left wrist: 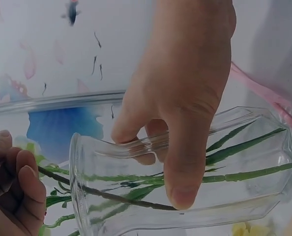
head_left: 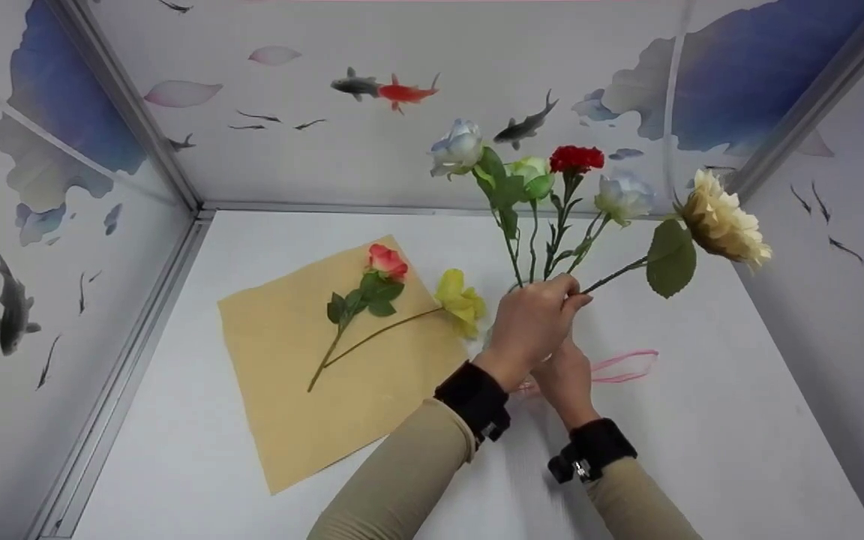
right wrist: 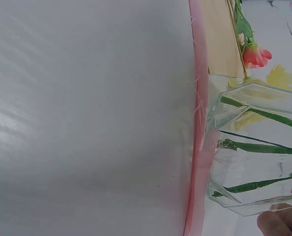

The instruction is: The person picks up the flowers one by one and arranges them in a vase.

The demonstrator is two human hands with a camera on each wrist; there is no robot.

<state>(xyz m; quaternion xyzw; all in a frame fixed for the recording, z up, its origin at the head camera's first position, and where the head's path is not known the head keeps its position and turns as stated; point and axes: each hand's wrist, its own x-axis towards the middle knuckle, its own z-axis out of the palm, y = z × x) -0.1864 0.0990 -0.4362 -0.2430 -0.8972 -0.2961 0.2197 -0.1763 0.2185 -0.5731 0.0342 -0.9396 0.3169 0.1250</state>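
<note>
My left hand (head_left: 528, 322) pinches the stem of a large cream flower (head_left: 724, 221) at the mouth of a clear glass vase (left wrist: 94, 147). Below it, my right hand (head_left: 568, 375) grips the vase; in the left wrist view its thumb and fingers wrap the glass. Several green stems (left wrist: 254, 174) run down inside, and the cream flower's darker stem reaches in past the rim. Above the hands stand a red carnation (head_left: 577, 159), a greenish bloom (head_left: 529, 171) and two pale blue-white roses (head_left: 456, 148). From the head, both hands hide most of the vase.
Left of the vase, brown paper (head_left: 267, 405) lies on the white table (head_left: 709, 450), bearing a pink-red rose (head_left: 387, 261) and a yellow flower (head_left: 462, 302). A pink ribbon (head_left: 627, 366) lies by the vase base. Printed panels (head_left: 432, 172) enclose the table.
</note>
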